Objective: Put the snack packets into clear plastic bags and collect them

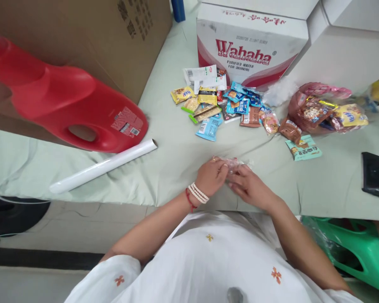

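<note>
Close together near the table's front edge, my left hand (212, 176) and my right hand (249, 183) both grip a crumpled clear plastic bag (235, 163). The fingers of each hand are bent onto the plastic, and part of it is hidden beneath them. A few small red marks show on the bag. Beyond my hands lies a loose pile of small wrapped snacks: yellow packets (182, 95), blue packets (236, 105), a light blue packet (209, 128) and brown packets (251, 117).
A large red jug (60, 92) and a white roll (107, 165) lie to the left, before a brown carton (91, 33). Behind the snacks stands a Wahaha box (249, 46). On the right are a filled snack bag (322, 109), a black phone (374, 170) and a green stool (350, 248).
</note>
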Demonstrator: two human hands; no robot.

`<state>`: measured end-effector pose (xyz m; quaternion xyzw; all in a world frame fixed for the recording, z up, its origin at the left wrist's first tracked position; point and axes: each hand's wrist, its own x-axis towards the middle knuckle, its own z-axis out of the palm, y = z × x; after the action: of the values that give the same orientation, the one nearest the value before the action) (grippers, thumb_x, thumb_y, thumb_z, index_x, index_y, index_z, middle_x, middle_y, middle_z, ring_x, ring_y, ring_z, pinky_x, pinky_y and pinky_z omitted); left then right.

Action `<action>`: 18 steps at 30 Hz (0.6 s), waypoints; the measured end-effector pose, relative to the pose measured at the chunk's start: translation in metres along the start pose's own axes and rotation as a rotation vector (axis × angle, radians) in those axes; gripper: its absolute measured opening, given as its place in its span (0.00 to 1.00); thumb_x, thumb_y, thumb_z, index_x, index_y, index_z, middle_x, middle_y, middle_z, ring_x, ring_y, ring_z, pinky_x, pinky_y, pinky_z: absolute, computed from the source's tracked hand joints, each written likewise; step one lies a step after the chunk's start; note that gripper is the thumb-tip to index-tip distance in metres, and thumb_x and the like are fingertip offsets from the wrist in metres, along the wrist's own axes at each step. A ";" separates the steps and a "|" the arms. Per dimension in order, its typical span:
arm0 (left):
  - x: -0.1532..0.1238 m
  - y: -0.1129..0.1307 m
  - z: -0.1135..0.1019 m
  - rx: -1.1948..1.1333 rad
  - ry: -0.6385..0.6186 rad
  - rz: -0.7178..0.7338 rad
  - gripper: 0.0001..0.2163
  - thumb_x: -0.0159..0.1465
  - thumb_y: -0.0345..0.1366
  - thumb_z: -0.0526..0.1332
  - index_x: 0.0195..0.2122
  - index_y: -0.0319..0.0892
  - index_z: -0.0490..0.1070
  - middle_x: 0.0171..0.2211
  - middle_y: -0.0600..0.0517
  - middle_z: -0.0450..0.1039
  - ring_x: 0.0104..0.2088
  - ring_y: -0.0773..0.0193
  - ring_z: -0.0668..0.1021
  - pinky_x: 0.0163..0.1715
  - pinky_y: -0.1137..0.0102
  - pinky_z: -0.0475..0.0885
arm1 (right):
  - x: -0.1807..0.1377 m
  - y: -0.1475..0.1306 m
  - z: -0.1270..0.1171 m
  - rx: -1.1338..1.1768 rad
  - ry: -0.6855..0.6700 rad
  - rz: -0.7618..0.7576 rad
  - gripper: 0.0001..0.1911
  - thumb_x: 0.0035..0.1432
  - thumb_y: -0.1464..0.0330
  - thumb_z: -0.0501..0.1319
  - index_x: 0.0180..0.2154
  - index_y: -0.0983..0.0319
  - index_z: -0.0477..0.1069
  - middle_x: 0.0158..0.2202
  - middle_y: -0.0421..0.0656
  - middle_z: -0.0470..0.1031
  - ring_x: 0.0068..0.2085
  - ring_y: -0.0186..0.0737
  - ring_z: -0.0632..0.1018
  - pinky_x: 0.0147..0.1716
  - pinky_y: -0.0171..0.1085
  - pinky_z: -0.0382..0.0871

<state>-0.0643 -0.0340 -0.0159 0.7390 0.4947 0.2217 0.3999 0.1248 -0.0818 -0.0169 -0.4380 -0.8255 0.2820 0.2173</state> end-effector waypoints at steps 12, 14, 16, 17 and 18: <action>0.004 -0.005 0.018 0.509 0.219 -0.124 0.29 0.58 0.47 0.72 0.57 0.41 0.71 0.54 0.37 0.71 0.57 0.39 0.72 0.55 0.49 0.69 | -0.010 0.016 0.004 -0.130 0.475 0.499 0.09 0.68 0.62 0.59 0.42 0.58 0.77 0.47 0.52 0.75 0.47 0.51 0.76 0.47 0.50 0.76; 0.005 -0.005 0.019 0.509 0.138 -0.132 0.23 0.62 0.47 0.68 0.53 0.41 0.71 0.49 0.39 0.73 0.50 0.44 0.77 0.48 0.55 0.73 | 0.000 -0.001 0.006 -0.024 0.434 0.462 0.11 0.70 0.64 0.55 0.45 0.57 0.76 0.42 0.48 0.77 0.43 0.48 0.78 0.45 0.46 0.76; 0.005 -0.002 0.023 0.481 0.134 -0.119 0.18 0.66 0.41 0.62 0.55 0.40 0.70 0.48 0.40 0.72 0.42 0.50 0.79 0.39 0.61 0.74 | 0.012 -0.015 0.010 0.022 0.374 0.384 0.14 0.71 0.66 0.53 0.50 0.57 0.75 0.45 0.48 0.79 0.47 0.48 0.78 0.49 0.46 0.76; 0.005 0.000 0.025 0.452 0.165 -0.092 0.18 0.67 0.38 0.60 0.57 0.39 0.68 0.48 0.40 0.71 0.40 0.52 0.79 0.36 0.62 0.74 | 0.017 -0.019 0.011 0.027 0.355 0.362 0.15 0.72 0.66 0.52 0.53 0.57 0.75 0.47 0.49 0.79 0.49 0.49 0.78 0.51 0.47 0.75; 0.003 0.003 0.027 0.410 0.204 -0.043 0.19 0.67 0.35 0.58 0.59 0.38 0.67 0.48 0.39 0.70 0.39 0.52 0.79 0.36 0.62 0.74 | 0.021 -0.022 0.013 0.031 0.350 0.355 0.16 0.72 0.65 0.52 0.55 0.57 0.74 0.49 0.51 0.78 0.51 0.49 0.78 0.53 0.47 0.74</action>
<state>-0.0418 -0.0415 -0.0297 0.7679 0.5828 0.1816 0.1940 0.0935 -0.0777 -0.0100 -0.6150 -0.6808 0.2483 0.3107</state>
